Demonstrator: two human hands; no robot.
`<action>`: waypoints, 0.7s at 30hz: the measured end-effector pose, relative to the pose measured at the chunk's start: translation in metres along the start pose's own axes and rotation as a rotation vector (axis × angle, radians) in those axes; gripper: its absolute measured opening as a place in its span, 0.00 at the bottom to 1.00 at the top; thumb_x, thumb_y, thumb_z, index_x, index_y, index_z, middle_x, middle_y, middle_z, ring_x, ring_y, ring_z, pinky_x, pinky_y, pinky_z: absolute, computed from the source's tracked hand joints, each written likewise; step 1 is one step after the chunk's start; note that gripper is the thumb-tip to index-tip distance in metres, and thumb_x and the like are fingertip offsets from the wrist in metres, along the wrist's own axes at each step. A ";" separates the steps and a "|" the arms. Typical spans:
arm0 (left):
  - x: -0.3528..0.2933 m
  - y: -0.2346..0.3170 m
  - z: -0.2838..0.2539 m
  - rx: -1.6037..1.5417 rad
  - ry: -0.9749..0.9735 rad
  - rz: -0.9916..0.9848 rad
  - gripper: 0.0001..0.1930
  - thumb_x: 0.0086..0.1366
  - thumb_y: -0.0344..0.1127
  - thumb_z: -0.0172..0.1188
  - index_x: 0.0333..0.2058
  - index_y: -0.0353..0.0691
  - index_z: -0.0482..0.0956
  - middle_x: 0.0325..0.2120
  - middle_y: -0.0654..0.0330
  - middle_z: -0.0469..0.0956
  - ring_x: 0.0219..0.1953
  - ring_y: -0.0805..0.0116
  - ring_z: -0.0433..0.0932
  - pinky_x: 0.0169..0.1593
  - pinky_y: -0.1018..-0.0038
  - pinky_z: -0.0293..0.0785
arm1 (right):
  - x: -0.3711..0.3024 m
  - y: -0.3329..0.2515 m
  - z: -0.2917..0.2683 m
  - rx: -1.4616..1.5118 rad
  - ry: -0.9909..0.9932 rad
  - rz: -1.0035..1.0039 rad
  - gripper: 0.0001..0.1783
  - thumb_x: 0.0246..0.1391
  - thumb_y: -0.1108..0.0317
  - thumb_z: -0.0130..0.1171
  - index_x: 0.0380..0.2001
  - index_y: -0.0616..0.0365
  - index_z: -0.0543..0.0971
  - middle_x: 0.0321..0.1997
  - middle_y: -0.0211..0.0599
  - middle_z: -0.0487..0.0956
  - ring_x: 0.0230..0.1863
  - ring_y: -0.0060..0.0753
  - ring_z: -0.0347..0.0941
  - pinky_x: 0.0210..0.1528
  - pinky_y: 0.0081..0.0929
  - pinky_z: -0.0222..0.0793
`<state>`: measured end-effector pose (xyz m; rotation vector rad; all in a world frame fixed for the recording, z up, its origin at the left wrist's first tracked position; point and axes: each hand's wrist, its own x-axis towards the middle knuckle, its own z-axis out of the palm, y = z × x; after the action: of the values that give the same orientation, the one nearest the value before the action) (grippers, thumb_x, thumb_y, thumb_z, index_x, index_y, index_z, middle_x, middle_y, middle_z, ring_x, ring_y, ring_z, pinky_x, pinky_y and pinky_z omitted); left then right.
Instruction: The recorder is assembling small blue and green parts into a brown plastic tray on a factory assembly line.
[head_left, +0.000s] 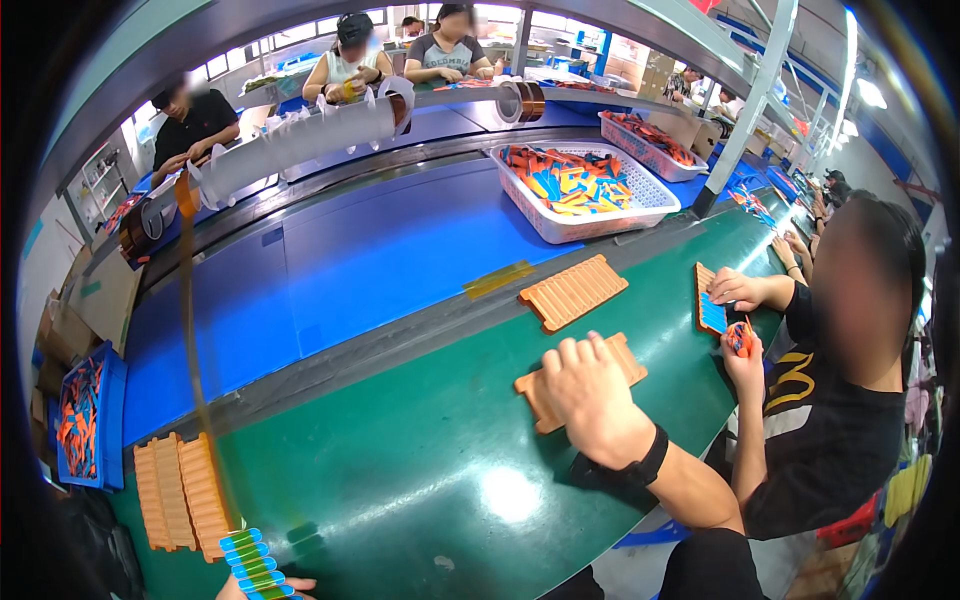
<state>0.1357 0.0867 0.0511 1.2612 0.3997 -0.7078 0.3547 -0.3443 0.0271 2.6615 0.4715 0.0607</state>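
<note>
Left hand (299, 585) grasps blue sticks (252, 560) near the surface's (400, 480) near edge; right hand (588, 392), grip unclear, seemingly positions a grooved tray (540, 402); steadiness needed next!

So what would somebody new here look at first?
Probably the white basket toward the upper right, heaped with orange, blue and yellow pieces. Next, perhaps, the right hand over a ridged orange tray near the middle, and the left hand at the bottom left, holding a row of blue strips.
</note>
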 end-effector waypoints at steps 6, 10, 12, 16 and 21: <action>0.027 0.019 0.020 0.103 0.202 0.364 0.21 0.70 0.40 0.61 0.54 0.29 0.75 0.44 0.47 0.83 0.42 0.55 0.84 0.47 0.59 0.84 | 0.006 0.026 0.019 -0.076 0.174 0.143 0.28 0.42 0.59 0.73 0.46 0.57 0.73 0.43 0.39 0.74 0.54 0.42 0.71 0.64 0.41 0.62; 0.035 0.027 0.022 -0.047 0.184 0.285 0.20 0.70 0.40 0.61 0.51 0.28 0.78 0.40 0.49 0.84 0.38 0.57 0.85 0.42 0.62 0.83 | 0.008 0.018 -0.001 0.097 0.176 -0.010 0.19 0.52 0.68 0.62 0.47 0.58 0.74 0.47 0.43 0.76 0.56 0.42 0.71 0.60 0.40 0.63; 0.041 0.032 0.027 -0.072 0.216 0.318 0.19 0.69 0.40 0.60 0.50 0.28 0.79 0.39 0.49 0.84 0.37 0.58 0.85 0.41 0.64 0.83 | 0.013 0.008 -0.013 0.098 0.257 -0.121 0.26 0.46 0.72 0.66 0.50 0.60 0.73 0.49 0.43 0.75 0.57 0.44 0.71 0.60 0.40 0.64; 0.052 0.040 0.036 -0.151 0.254 0.356 0.18 0.70 0.41 0.59 0.48 0.30 0.81 0.36 0.51 0.84 0.34 0.61 0.84 0.38 0.68 0.81 | 0.037 -0.015 -0.024 0.598 0.357 -0.467 0.19 0.48 0.72 0.62 0.46 0.60 0.76 0.47 0.45 0.77 0.52 0.48 0.74 0.55 0.41 0.71; 0.079 0.019 -0.005 -0.191 0.295 0.364 0.19 0.68 0.45 0.52 0.43 0.32 0.76 0.29 0.51 0.78 0.19 0.53 0.75 0.24 0.61 0.72 | 0.049 -0.050 -0.031 1.143 0.242 -0.682 0.17 0.54 0.71 0.57 0.47 0.63 0.76 0.46 0.49 0.80 0.51 0.55 0.76 0.53 0.48 0.73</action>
<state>0.2070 0.0732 0.0132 1.2153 0.4509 -0.1695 0.3811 -0.2723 0.0326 3.3302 1.9447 -0.1397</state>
